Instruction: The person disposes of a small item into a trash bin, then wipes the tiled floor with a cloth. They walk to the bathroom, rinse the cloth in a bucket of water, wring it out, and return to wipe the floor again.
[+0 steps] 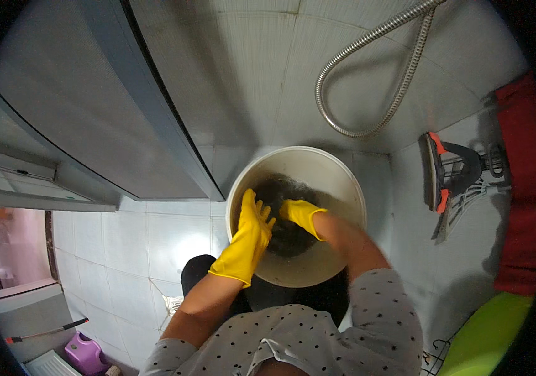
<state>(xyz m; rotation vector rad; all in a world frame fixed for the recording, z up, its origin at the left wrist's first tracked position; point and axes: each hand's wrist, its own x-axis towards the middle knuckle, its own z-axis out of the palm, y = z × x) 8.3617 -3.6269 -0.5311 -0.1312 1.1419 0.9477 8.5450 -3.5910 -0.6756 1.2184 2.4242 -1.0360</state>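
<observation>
A round cream-coloured bucket (342,188) stands in front of me, with a dark, wet-looking mass (288,243) at its bottom. Whether that mass is cloth, murky water or both, I cannot make out. Over the bucket's left inner side is my left hand (248,238) in a yellow rubber glove, its fingers stretched out and apart, holding nothing that shows. My right hand (304,216), in a matching glove, reaches down to the dark mass near the middle. Its fingertips are hidden there, so any grip is out of sight.
A metal shower hose (406,81) loops down the tiled wall ahead. On the right hang a black-and-orange brush head (436,172) and a red cloth (519,188), above a green basin (490,338). To the left are a framed glass door (174,119) and a purple stool (85,353).
</observation>
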